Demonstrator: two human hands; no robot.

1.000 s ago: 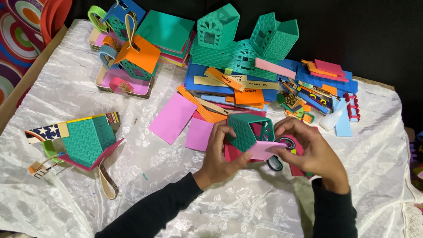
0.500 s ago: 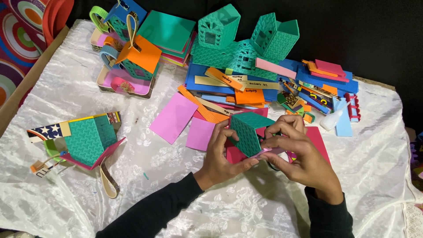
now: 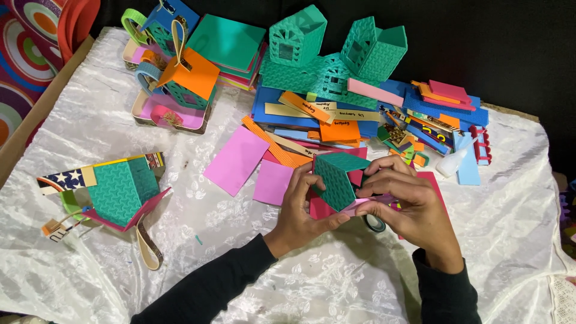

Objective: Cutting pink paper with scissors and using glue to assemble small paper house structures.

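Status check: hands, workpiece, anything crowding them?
Left hand and right hand both grip the green foam box. Tape roll underneath. Pink sheets alongside.

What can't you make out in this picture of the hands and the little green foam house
Head view only:
- The underside of the green foam house is covered by the left hand and right hand.
- The tape roll is mostly hidden under the right hand.
- Writing on the paper strips is too small to read.
- The orange ring is cut off by the top edge.
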